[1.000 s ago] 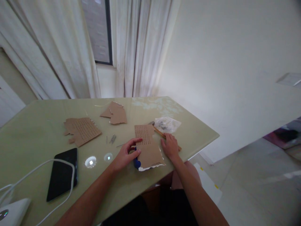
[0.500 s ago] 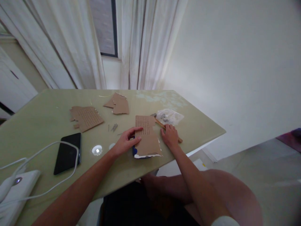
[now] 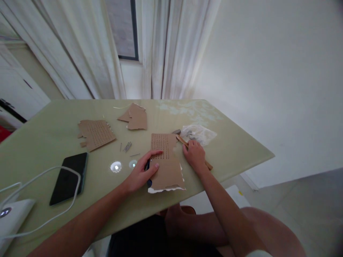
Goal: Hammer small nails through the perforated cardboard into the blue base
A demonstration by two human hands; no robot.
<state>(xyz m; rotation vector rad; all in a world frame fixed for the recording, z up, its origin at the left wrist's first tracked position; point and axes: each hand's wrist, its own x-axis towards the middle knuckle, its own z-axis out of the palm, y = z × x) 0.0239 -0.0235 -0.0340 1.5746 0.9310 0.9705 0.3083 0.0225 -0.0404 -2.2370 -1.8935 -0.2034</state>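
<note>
A brown cardboard piece (image 3: 166, 171) with rows of small punched holes in its far half lies near the table's front edge. Its near edge is torn white, and something dark blue shows beneath its left side. My left hand (image 3: 143, 170) holds the cardboard's left edge, thumb and forefinger on top and the other fingers hidden beside it. Beside it on the right, my right hand (image 3: 195, 155) is wrapped round the wooden handle of a hammer (image 3: 182, 140), which lies on the table with its grey head away from me. A single nail (image 3: 135, 155) lies left of the cardboard.
Several nails (image 3: 128, 146) lie in a small heap. Behind are a holed cardboard piece (image 3: 97, 135) and torn cardboard scraps (image 3: 137, 117). A crumpled clear plastic bag (image 3: 199, 135) sits by the hammer. At left are a phone (image 3: 69, 178), a white cable and a white power strip (image 3: 18, 217).
The view has shifted slightly, so the table sits a little differently. My left hand still rests at the cardboard's edge, and my right hand stays on the hammer handle.
</note>
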